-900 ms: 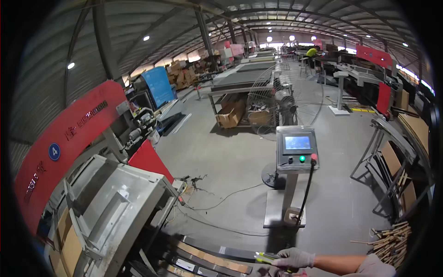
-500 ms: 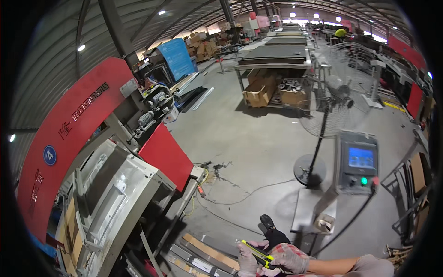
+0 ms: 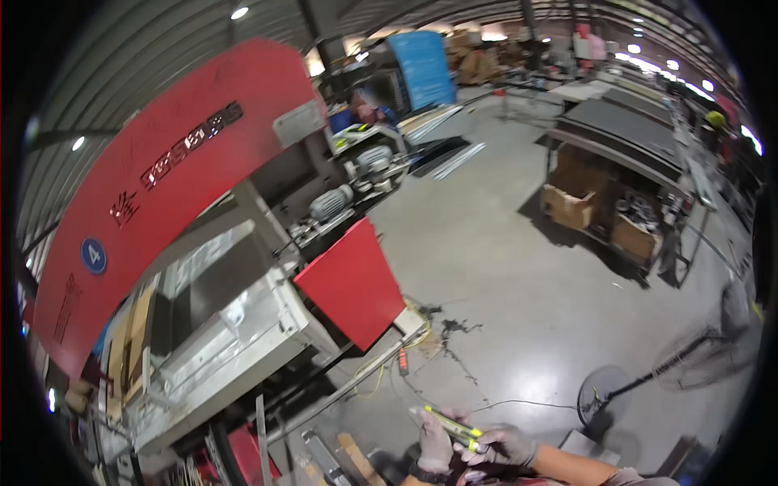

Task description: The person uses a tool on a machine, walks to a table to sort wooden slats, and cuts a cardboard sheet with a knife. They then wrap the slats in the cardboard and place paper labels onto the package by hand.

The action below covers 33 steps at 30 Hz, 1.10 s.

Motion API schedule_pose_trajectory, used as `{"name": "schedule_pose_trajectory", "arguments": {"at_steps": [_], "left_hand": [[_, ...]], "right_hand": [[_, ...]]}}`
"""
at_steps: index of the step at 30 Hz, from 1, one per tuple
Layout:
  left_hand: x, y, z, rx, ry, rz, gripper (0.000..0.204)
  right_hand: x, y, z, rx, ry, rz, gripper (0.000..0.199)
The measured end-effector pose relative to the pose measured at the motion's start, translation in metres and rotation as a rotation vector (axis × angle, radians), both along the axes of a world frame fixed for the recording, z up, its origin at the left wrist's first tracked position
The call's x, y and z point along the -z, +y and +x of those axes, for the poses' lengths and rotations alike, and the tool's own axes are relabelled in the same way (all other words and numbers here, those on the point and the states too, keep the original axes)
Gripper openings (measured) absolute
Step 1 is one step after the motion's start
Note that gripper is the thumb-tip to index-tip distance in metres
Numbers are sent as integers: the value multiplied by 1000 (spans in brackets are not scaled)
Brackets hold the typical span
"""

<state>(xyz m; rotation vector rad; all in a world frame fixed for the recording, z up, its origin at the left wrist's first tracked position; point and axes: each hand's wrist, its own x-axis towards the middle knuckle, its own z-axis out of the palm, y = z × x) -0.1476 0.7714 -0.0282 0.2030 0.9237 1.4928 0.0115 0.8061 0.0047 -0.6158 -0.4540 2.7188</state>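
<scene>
We have a yellow-and-black tool (image 3: 454,428) nearer to us than the red panel (image 3: 354,283). Our gloved right hand (image 3: 506,445) holds its lower end; our left hand (image 3: 436,445) is at the upper end, its grip unclear. Right of the panel stands a fan's round base (image 3: 601,397); beyond it, a blue sheet (image 3: 424,71).

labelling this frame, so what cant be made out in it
Head view:
Yellow tool: right end hidden by the right hand.
Left hand: too blurred to tell whether it grips.
Standing fan: cage blurred beside the dark rim.
Yellow-green shape, upper right: too small to identify.
</scene>
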Motion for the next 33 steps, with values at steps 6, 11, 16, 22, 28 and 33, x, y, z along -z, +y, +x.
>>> {"name": "schedule_pose_trajectory", "arguments": {"at_steps": [6, 11, 16, 22, 28, 33], "left_hand": [[21, 132, -62, 64, -94, 57, 68], [72, 251, -146, 75, 1324, 122, 22], [300, 148, -436, -148, 2412, -1289, 55], [336, 93, -487, -354, 1756, -820, 40], [220, 243, -316, -253, 1286, -546, 36], [113, 443, -414, -777, 1424, -397, 37]], "right_hand": [[27, 133, -75, -2, -667, 682, 27], [61, 266, -118, -39, -301, 131, 45], [4, 366, -175, -6, -114, 372, 42], [50, 517, -218, -38, -163, 309, 37], [105, 637, -272, 63, -535, 655, 20], [64, 690, -378, -99, -764, 1113, 29]]}}
